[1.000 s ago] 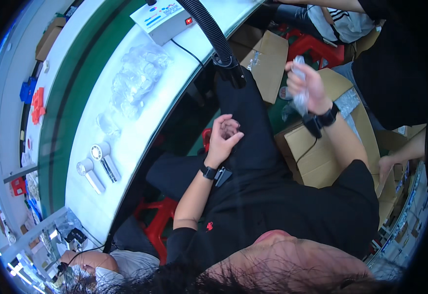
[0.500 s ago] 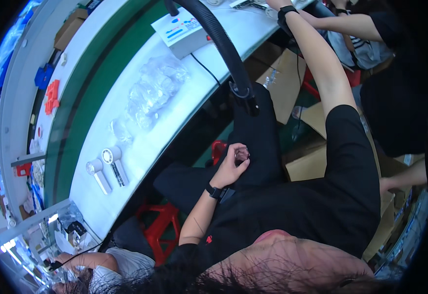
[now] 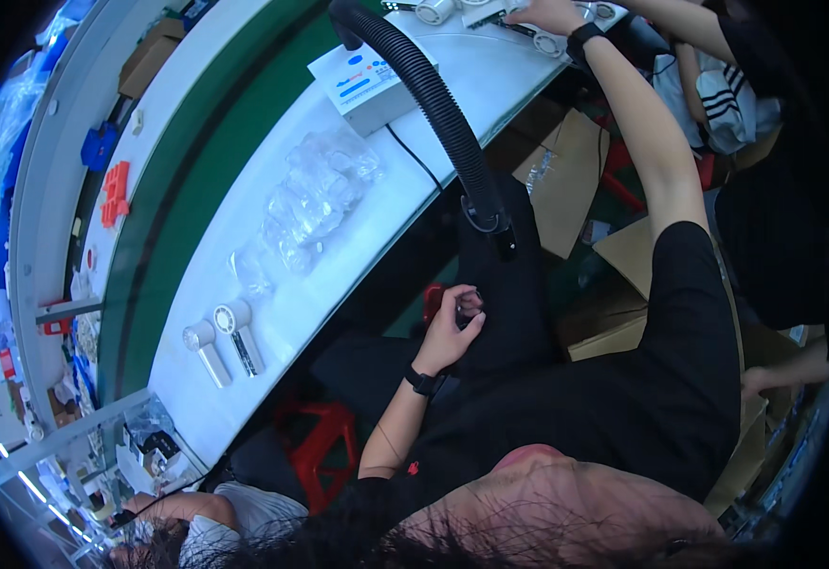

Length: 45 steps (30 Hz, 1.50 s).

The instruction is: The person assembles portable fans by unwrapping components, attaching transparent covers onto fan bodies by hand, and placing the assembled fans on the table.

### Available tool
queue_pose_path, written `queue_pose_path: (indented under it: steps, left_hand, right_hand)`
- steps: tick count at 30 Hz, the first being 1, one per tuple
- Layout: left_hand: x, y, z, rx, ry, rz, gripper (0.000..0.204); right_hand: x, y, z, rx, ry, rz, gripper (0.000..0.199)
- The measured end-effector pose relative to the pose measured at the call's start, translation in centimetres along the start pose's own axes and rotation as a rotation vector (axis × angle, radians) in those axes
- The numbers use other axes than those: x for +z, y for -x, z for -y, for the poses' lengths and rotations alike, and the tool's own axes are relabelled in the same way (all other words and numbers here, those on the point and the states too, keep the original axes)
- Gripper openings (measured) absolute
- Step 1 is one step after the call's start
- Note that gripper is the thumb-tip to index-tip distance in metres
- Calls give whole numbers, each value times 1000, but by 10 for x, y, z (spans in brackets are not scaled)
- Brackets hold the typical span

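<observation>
Right hand, grip unclear, is beside a handheld fan slanting toward the table's near edge; left hand half-curled, seemingly empty.

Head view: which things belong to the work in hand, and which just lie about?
Likely in the work:
white round-headed handheld fans by the right hand
crumpled clear plastic bags

Likely lying about:
orange plastic piece
blue plastic piece

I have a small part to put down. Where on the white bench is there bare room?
On the white bench, bare patches show between the white box and the right hand, and along the near edge beside the heap of clear plastic and the two handheld fans. It is crowded around the right hand, where more fans lie.
</observation>
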State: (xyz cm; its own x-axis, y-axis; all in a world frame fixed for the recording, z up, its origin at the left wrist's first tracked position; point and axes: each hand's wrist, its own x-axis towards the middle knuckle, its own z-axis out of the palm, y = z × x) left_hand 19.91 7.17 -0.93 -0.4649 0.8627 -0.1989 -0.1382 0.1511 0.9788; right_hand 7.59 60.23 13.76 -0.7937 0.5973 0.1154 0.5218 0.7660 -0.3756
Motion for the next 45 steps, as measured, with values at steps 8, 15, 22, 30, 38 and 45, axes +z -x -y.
queue_pose_path:
  steps: [8,15,22,30,38,45]
  left_hand:
    - [0,9,-11,214,-55,-54,48]
    - [-1,21,-39,387,-161,65,51]
    - [-3,27,-70,389,-144,172,46]
    - [-14,35,-80,485,-501,86,44]
    - [1,47,-58,454,-641,-46,43]
    - [0,47,-39,-59,102,397,35]
  right_hand:
    - [-75,168,8,-391,-492,-562,34]
    - [-76,398,22,321,-1238,444,60]
    - [-14,439,62,407,-1266,532,51]
    - [-9,410,82,491,-1128,651,43]
    - [35,416,107,292,-964,546,42]
    - [34,429,136,45,-790,731,56]
